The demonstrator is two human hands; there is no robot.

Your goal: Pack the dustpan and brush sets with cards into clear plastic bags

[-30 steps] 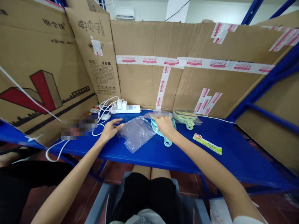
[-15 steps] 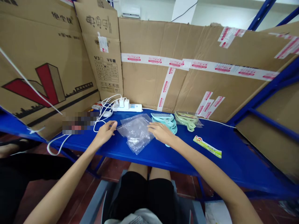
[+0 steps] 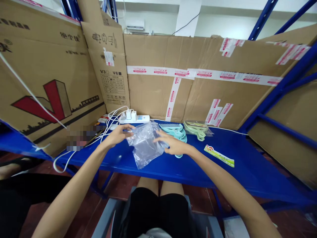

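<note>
A crumpled clear plastic bag lies on the blue table in front of me. At its upper left edge, my left hand has its fingertips and thumb closed on the film. My right hand reaches over the bag's right side, fingers spread and touching the plastic, nothing plainly gripped. Partly hidden behind that hand is a stack of turquoise plastic hangers. Farther right lie light green hangers in clear wrapping. A narrow yellow-green and white printed card rests to the right of my right hand.
A white power strip with plugs and tangled cables sits at the back left. Cardboard panels wall the table behind and at the sides. A blue metal frame rises at right. Another person's leg shows at lower left.
My left hand has moved right onto the bag's upper edge. The fingers of my right hand have spread over the bag, which has shifted and crumpled differently. The view has tilted up slightly.
</note>
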